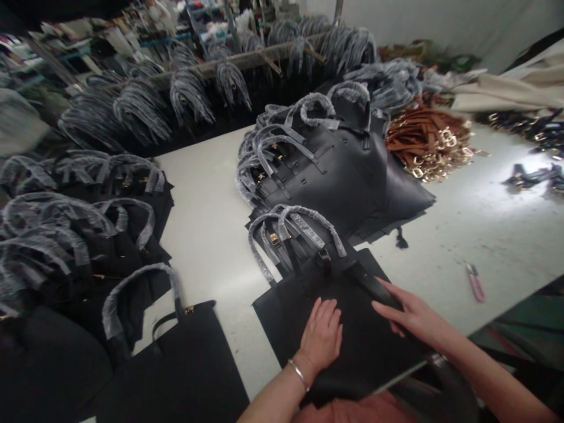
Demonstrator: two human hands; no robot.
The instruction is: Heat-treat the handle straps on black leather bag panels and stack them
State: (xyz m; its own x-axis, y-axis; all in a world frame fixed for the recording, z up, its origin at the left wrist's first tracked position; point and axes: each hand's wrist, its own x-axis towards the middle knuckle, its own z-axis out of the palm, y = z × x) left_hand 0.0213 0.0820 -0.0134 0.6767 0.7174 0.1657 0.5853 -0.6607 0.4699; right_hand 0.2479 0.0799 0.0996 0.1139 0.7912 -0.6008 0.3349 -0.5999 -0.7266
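Note:
A black handbag [308,299] lies on the table before me, its handles [308,220] wrapped in clear plastic and pointing away. My left hand [324,332] rests flat on the bag's front, fingers stretched out. My right hand [408,311] is closed around a long black strap-like piece [372,285] that slants over the right part of the bag. Its lower end is dark and blurred, so I cannot tell its exact kind. A small buckled tab [325,258] sits at the bag's top edge.
Beyond lies a pile of black bags [343,182]; more bags [57,252] crowd the left. Brown straps with gold clasps [429,138] lie at the back right, pink-handled snips [476,283] near the right edge. Plastic-wrapped handles hang on a rail [247,61] behind the table.

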